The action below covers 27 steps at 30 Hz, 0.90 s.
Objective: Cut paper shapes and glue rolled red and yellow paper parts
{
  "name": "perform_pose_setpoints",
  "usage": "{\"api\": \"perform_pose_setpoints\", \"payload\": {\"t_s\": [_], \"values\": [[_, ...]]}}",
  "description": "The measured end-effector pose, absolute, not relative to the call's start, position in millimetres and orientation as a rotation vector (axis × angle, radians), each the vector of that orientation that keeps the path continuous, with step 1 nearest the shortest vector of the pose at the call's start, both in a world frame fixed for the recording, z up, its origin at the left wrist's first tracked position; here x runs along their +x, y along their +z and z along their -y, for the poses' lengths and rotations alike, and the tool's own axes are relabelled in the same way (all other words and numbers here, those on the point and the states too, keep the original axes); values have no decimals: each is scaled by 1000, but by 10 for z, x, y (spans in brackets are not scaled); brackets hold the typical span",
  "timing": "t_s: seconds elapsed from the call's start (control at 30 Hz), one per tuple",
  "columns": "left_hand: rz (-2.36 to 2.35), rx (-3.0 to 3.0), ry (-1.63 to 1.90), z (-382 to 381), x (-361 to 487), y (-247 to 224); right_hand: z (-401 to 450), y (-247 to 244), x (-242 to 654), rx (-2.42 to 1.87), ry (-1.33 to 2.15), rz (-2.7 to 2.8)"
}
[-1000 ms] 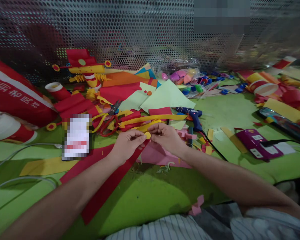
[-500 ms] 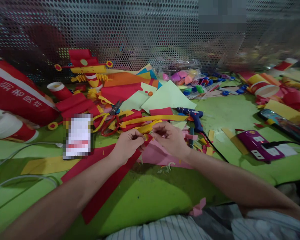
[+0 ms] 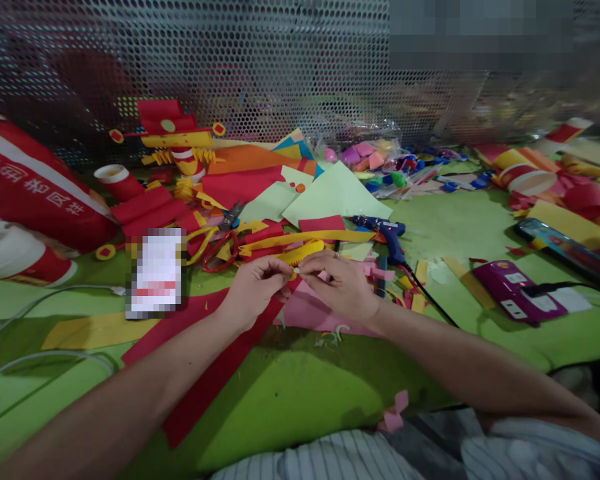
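My left hand [image 3: 260,285] and my right hand [image 3: 341,283] meet fingertip to fingertip over the table's middle. Both are closed in a pinch around a tiny pale or yellowish piece [image 3: 295,273], mostly hidden by the fingers. Beneath my left hand and forearm lies a long red sheet [image 3: 220,373]. A pink sheet [image 3: 307,310] rests below my right hand, with small pale scraps [image 3: 337,333] at its edge. Just beyond the fingers is a yellow strip with a toothed edge [image 3: 303,252]. Red-and-yellow-handled scissors [image 3: 220,243] lie to the left of it.
A blue glue gun [image 3: 393,237] lies right of centre, its black cord running toward me. A purple power strip [image 3: 520,293] and a phone [image 3: 565,250] are at the right. At the left stand a red bag [image 3: 40,180] and paper cups [image 3: 117,180]. Behind rises a perforated metal panel [image 3: 280,67].
My right hand's fingers have shifted slightly down and closer to my left fingertips. The toothed yellow strip behind them shows more fully. My left hand has barely moved.
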State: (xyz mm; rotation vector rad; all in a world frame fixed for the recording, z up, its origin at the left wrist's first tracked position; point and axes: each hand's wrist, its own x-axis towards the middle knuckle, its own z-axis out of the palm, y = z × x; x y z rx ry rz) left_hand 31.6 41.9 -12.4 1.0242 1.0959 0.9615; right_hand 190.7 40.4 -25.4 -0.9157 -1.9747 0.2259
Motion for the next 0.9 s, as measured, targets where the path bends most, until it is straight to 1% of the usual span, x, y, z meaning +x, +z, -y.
{"api": "perform_pose_setpoints", "payload": {"t_s": [0.17,0.4,0.53,0.6,0.67,0.7,0.8,0.87,0.9], "values": [[-1096,956,853,-407,312,-111,-416,-296,1933,-856,116,1982],[-1027,950,881,-421,285,-75,-421,-305,1985,-893,226,2076],[-1087,1038,859,-420,293,-51,-417,-312,1951,-820,168,2107],[-1117,1054,873,-419,298,-38,-448,-239,1980,-846,139,2134],[-1142,1060,914,-424,297,-29,-517,-88,2102,-995,119,2138],[-1150,1057,939,-429,294,-27,-563,7,2204,-1148,115,2121],[-1165,1029,1001,-444,281,-32,-708,256,2623,-1739,45,1888],[-1174,1019,1017,-450,272,-39,-785,306,2903,-2104,-78,1823],[-1180,1021,1016,-450,270,-42,-814,285,3020,-2282,-76,1801]]}}
